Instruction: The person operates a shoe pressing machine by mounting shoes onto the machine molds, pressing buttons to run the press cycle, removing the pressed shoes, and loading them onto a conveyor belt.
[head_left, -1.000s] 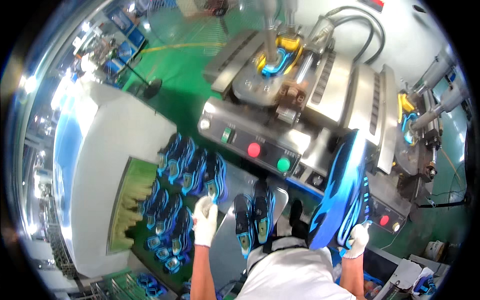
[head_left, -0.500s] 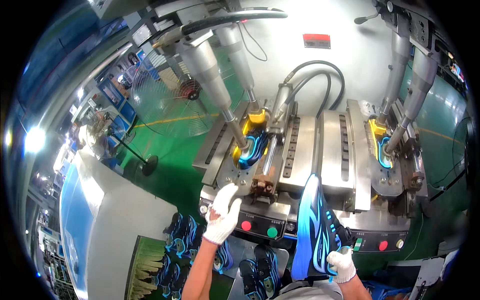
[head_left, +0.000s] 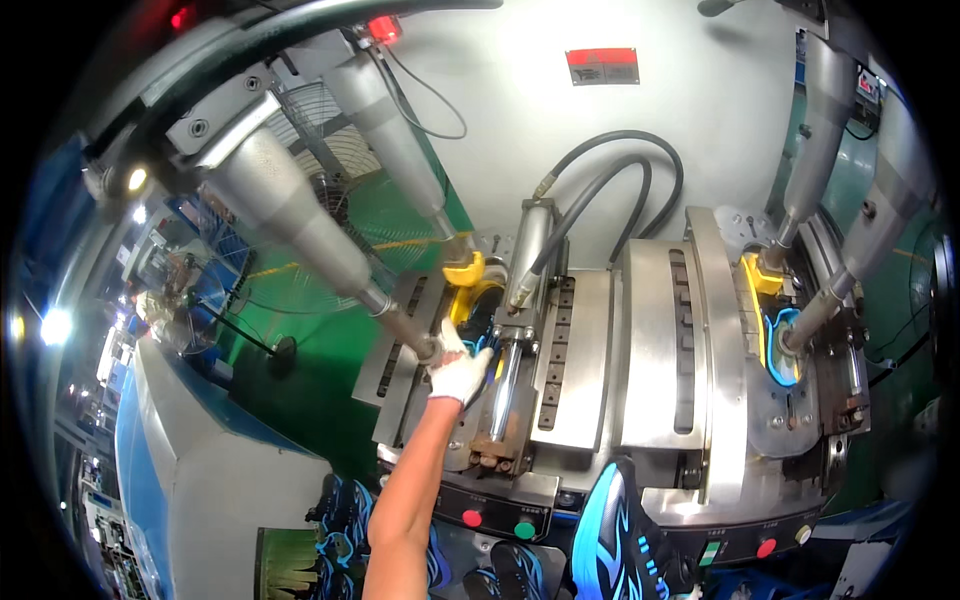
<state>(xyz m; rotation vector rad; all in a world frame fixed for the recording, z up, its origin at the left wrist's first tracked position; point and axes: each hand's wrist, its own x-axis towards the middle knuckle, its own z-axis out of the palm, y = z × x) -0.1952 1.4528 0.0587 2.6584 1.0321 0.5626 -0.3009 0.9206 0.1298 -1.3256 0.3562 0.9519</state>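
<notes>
left gloved hand (head_left: 460, 372) grip on blue shoe (head_left: 482, 345) in press, right hand unseen, can't tell

right hand out of frame, blue shoe (head_left: 615, 545) cut off below — left hand (head_left: 460, 370) grip unclear

We wear a white knitted work glove on our left hand (head_left: 460, 370); its cuff ends at the wrist, and the forearm below it carries no sleeve.

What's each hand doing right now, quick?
Left hand: gloved, on the blue shoe in the left press station; grip cannot be told.
Right hand: out of view; black-and-blue shoe stands near the lower edge.
</notes>
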